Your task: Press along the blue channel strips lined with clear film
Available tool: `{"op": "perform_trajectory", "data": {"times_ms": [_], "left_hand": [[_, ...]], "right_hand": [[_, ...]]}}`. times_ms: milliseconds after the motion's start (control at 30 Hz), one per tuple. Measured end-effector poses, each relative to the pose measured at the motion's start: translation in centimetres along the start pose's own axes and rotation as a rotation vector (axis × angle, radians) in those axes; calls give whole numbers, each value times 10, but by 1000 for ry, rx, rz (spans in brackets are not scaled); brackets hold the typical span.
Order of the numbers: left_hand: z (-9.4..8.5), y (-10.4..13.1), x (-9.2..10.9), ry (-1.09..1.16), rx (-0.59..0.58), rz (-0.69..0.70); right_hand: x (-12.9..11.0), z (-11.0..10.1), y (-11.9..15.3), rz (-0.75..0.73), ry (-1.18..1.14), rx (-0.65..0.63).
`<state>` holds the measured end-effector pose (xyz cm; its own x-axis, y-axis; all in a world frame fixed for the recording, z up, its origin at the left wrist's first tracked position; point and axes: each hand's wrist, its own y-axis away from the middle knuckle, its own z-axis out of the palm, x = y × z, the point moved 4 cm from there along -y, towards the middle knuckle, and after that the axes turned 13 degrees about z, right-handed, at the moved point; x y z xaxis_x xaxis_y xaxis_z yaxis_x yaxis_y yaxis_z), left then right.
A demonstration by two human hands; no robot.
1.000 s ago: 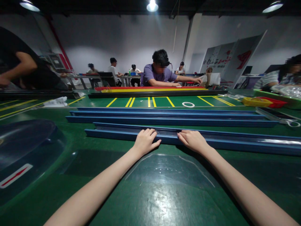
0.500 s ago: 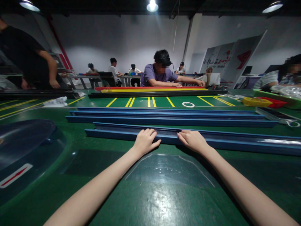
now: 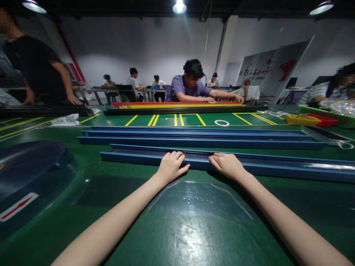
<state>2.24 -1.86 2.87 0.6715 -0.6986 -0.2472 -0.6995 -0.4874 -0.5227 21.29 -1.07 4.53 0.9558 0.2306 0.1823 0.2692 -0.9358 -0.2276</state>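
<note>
Pale wall (image 3: pixel 116 48) fills the back of a dim workroom, lit by hanging lamps (image 3: pixel 179 6), and a green tabletop (image 3: pixel 55 225) spreads across the foreground. On it, crosswise in front of the person, lies the near blue rail (image 3: pixel 277 170), a long, straight channel with a raised wall along each side and a darker trough between them. Its surface is smooth, with a whitish glare in the trough toward the right.

Left hand (image 3: pixel 172 167) lies palm down on the rail, its fingers bent over the near wall and its thumb stretched out to the right. Right hand (image 3: pixel 227 164) sits just along from it, fingers curled over the same wall. Whether either one grips or only rests, I cannot tell.

More blue rails (image 3: pixel 194 142) lie just beyond, roughly parallel; their overlapping edges make the count unclear. Farther off is a white ring (image 3: pixel 216 122).

Both hands cover part of the near wall, and the fingertips in the trough are hard to see, as is the right thumb. The near rail's right end is cut off by the picture's edge, as is a clear, rounded plastic piece (image 3: pixel 36 166) at left. A dark, flat object (image 3: pixel 318 133) at right is hard to identify.
</note>
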Motion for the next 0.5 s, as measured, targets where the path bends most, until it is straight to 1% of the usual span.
{"op": "perform_trajectory", "data": {"times_ms": [500], "left_hand": [[0,0,0,-6,2,1]], "right_hand": [[1,1,0,2,-4,17]]}}
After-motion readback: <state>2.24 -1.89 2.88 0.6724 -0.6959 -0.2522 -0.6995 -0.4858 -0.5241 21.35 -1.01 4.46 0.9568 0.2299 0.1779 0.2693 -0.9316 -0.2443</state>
